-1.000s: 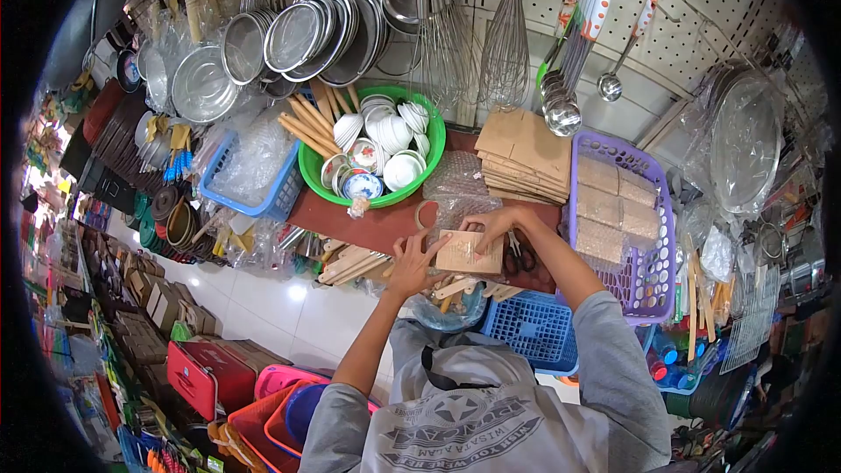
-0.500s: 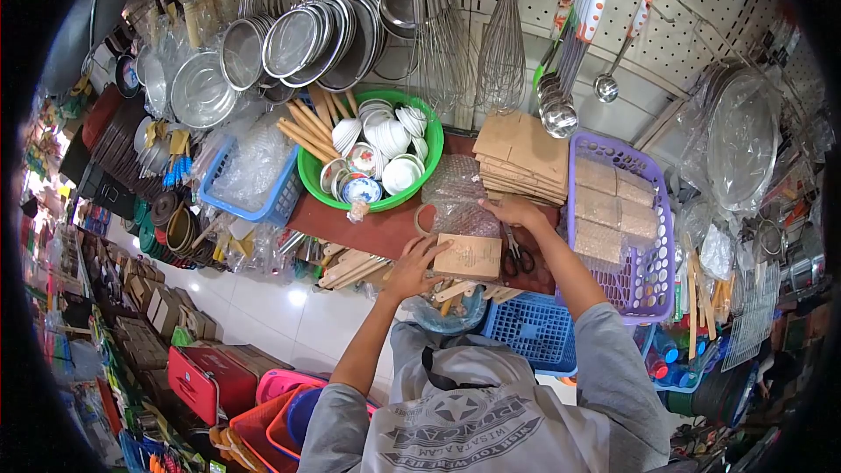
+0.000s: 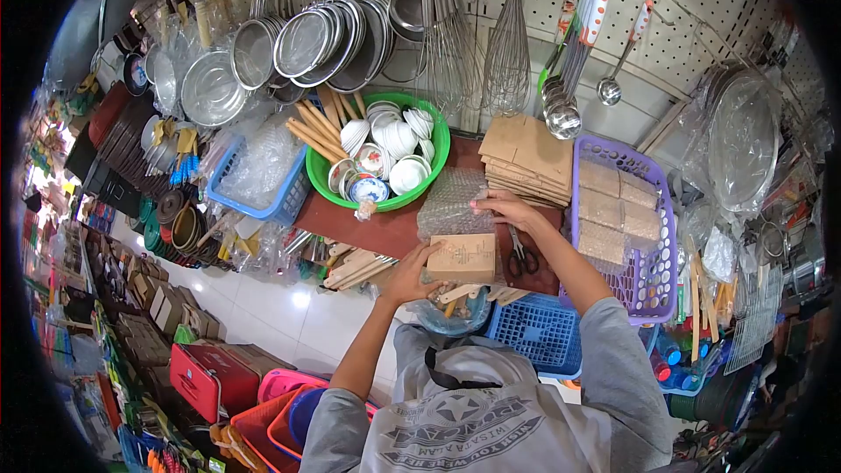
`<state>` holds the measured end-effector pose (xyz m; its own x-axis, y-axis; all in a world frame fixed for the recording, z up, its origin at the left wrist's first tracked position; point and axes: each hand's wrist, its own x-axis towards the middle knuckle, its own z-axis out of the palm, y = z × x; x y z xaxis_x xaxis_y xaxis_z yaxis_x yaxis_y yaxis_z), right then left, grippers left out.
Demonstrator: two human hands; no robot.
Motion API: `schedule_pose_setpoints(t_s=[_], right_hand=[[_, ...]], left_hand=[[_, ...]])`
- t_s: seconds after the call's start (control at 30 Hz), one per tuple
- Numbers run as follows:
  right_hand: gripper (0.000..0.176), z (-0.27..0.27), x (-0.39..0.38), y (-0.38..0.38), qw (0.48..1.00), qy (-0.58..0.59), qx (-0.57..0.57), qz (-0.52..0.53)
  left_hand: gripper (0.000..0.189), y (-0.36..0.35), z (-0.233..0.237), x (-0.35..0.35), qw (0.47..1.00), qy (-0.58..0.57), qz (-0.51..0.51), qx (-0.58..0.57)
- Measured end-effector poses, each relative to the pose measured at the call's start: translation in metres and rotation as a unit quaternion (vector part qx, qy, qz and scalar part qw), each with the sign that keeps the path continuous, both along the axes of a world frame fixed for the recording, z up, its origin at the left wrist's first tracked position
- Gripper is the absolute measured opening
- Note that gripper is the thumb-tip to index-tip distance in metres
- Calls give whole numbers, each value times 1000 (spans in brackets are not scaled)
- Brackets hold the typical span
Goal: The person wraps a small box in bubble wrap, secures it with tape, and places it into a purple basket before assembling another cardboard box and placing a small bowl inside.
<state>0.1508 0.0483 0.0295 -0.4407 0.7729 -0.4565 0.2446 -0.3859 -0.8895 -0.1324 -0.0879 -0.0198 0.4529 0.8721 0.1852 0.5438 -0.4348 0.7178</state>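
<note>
A small brown cardboard box (image 3: 462, 257) with faint print on top sits at the front edge of the red-brown tabletop, on bubble wrap. My left hand (image 3: 410, 275) grips the box's left end, thumb low and fingers along the upper corner. Behind the box, a sheet of clear bubble wrap (image 3: 451, 201) lies spread out. Its right edge is pinched in my right hand (image 3: 508, 208), whose fingers point left. Black-handled scissors (image 3: 523, 257) rest just right of the box, below my right wrist.
A stack of flat brown cardboard (image 3: 526, 158) stands behind my right hand. To its right, a purple basket (image 3: 653, 298) holds bubble-wrapped boxes. A green basin (image 3: 442, 144) of bowls and spoons is at back left, beside a blue basket (image 3: 279, 206). Whisks (image 3: 506, 61) and ladles (image 3: 610, 88) hang above.
The box has shifted slightly left, and my left hand has slid from its top to its left end. My right fingers have closed on the bubble wrap. The pale ring behind the box no longer shows.
</note>
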Motion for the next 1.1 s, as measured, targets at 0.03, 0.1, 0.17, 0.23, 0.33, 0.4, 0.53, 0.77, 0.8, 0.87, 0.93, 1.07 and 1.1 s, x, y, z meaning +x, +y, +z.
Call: schedule_pose_setpoints(t_s=[0.03, 0.1, 0.17, 0.23, 0.33, 0.4, 0.53, 0.77, 0.8, 0.87, 0.93, 1.07, 1.1], right_hand=[[35, -9, -3, 2, 999, 30, -13, -8], [34, -24, -13, 5, 995, 91, -37, -24], [34, -23, -22, -1, 986, 145, -58, -65], [33, -20, -26, -2, 977, 177, -67, -96], [30, -11, -26, -5, 964, 227, -61, -124], [29, 5, -23, -13, 941, 306, -60, -129], [36, 26, -15, -21, 950, 303, -37, -65], [52, 17, -10, -22, 969, 237, 39, -48], [57, 23, -9, -23, 973, 220, 47, -53], [52, 28, -6, -24, 977, 185, 86, -59], [45, 36, -5, -24, 978, 160, 112, -66], [35, 56, -1, -30, 974, 128, 149, -113], [34, 59, -1, -31, 971, 119, 160, -132]], left_hand=[[85, 0, 3, 0, 1000, -6, -3, 2], [84, 0, 12, 2, 1000, -15, -12, 5], [84, 0, 21, 5, 1000, -22, -22, 6], [85, -2, 24, 8, 999, -30, -19, 17], [87, -7, 26, 7, 999, -18, 2, 29], [88, -10, 28, 2, 999, 16, 7, 38], [89, -13, 34, -2, 997, 65, -8, 37], [89, -11, 19, 2, 994, 88, -47, 53], [89, -11, 23, 4, 994, 82, -45, 50], [90, -11, 30, 6, 996, 69, -41, 44], [90, -7, 31, 8, 995, 80, -43, 51], [90, 0, 37, 14, 994, 77, -39, 65], [90, 2, 37, 15, 994, 79, -37, 71]])
